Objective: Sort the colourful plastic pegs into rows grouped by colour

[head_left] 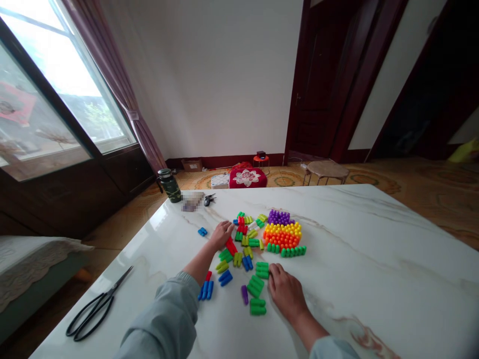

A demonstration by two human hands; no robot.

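My left hand [222,234] reaches over the left side of a scatter of plastic toy pieces. Its fingers are stretched out, touching or just above the pieces, beside a long red piece [231,246] and a small blue one [235,222]. My right hand [287,290] rests on the table with curled fingers, the fingertips at the right end of a green peg block [262,270]. Two more green blocks [255,286] and a purple peg [244,294] lie to its left. Beyond it stand rows of upright pegs, purple [280,217], yellow [282,230], orange [283,241] and green [294,251].
Black-handled scissors [98,305] lie at the white marble table's [374,279] left edge. At the far left corner stand a camouflage flask [170,186] and a bunch of keys [209,199]. Blue blocks [205,290] lie near my left sleeve. Stools [326,169] stand beyond the table.
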